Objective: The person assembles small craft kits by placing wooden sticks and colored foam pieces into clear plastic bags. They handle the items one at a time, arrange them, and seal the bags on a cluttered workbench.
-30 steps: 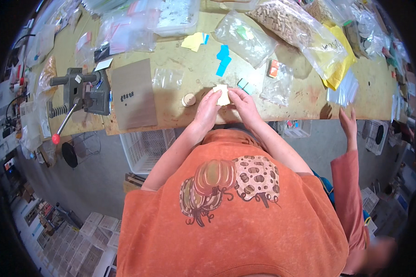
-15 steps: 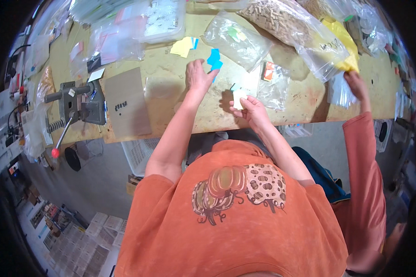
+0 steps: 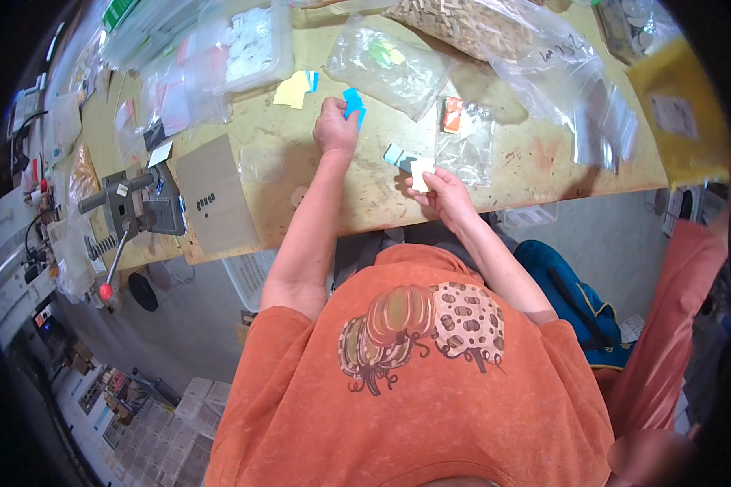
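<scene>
Thin blue pieces (image 3: 353, 104), like small cut cards, are pinched in my left hand (image 3: 334, 128), over the far middle of the table. In my right hand (image 3: 447, 197) I hold a small pale yellow-white card (image 3: 420, 172) near the table's front edge, thumb on top. Right behind that card lie several teal and dark blue pieces (image 3: 397, 156), partly covered by it. Left of my left hand is a fan of yellow pieces (image 3: 291, 90) with blue-and-white strips (image 3: 313, 79) beside it.
A clear bag (image 3: 394, 69) with green and yellow pieces lies ahead; a smaller bag (image 3: 466, 146) with orange pieces lies right. A lever press (image 3: 138, 203) and a grey sheet (image 3: 219, 191) stand left. At right, a co-worker's sleeve (image 3: 666, 325) reaches toward a yellow bag (image 3: 678, 114).
My left hand has shifted slightly left with the blue pieces. More of the teal pieces shows by my right hand. The co-worker has pulled the yellow bag rightward off the large clear bag.
</scene>
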Available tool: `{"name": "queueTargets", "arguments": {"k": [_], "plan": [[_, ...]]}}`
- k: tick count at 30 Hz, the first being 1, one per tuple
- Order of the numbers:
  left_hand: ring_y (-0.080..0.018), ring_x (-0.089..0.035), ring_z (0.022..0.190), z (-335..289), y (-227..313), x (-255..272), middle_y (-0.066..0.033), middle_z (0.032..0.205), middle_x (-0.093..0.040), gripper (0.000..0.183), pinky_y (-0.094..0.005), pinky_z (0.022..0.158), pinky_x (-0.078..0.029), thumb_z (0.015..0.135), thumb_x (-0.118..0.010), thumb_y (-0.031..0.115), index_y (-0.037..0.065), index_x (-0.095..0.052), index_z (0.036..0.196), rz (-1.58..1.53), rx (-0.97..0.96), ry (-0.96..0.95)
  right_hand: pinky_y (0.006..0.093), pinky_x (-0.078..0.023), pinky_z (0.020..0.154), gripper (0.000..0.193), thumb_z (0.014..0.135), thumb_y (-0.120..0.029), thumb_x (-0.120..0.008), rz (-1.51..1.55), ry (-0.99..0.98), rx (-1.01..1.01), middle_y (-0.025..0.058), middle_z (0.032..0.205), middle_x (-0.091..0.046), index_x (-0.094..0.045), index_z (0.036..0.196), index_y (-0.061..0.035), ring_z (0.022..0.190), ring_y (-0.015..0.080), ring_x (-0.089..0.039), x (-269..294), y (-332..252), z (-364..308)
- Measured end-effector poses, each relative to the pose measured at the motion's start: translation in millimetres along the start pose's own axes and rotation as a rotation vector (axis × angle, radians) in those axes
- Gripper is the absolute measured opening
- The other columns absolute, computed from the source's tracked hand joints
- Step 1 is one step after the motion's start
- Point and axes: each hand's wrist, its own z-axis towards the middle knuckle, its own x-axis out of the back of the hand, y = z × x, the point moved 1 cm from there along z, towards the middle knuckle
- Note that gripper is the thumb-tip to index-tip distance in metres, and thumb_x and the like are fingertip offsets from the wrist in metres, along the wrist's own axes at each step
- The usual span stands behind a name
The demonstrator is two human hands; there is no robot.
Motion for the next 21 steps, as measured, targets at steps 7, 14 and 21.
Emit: {"name": "queueTargets", "arguments": {"k": [7, 14, 21], "plan": [[-0.0247, -0.065, 0.087, 11, 12, 0, -0.0089, 0.093, -0.068, 0.040, -0.0380, 0.078, -0.050, 0.072, -0.075, 0.022, 0.008, -0.056, 0.104, -0.174, 0.166, 0.013, 0.0231, -0.055, 0.070, 0.023, 0.098, -0.015, -0.045, 0.007, 0.013, -0.006, 0.0112, 0.097, -0.068, -0.055, 0.114, -0.0013, 0.079, 0.0144, -0.066, 8, -3, 4], [-0.0307, -0.060, 0.094, 14, 23, -2, -0.0100, 0.099, -0.061, 0.041, -0.0445, 0.081, -0.049, 0.073, -0.075, 0.024, 0.012, -0.053, 0.106, 0.275, -0.055, 0.160, 0.0239, -0.055, 0.072, 0.024, 0.098, -0.014, -0.044, 0.004, -0.004, 0.003, 0.0111, 0.097, -0.068, -0.055, 0.115, -0.0001, 0.079, 0.0149, -0.066, 9, -1, 1], [-0.0325, -0.059, 0.099, 12, 47, 6, -0.0140, 0.104, -0.059, 0.039, -0.0442, 0.087, -0.046, 0.075, -0.074, 0.023, 0.012, -0.052, 0.105, 0.234, -0.027, -0.042, 0.0262, -0.056, 0.073, 0.027, 0.098, -0.014, -0.042, 0.030, 0.006, 0.015, 0.0126, 0.100, -0.066, -0.053, 0.118, 0.0008, 0.083, 0.0171, -0.066, 8, 1, -1]]}}
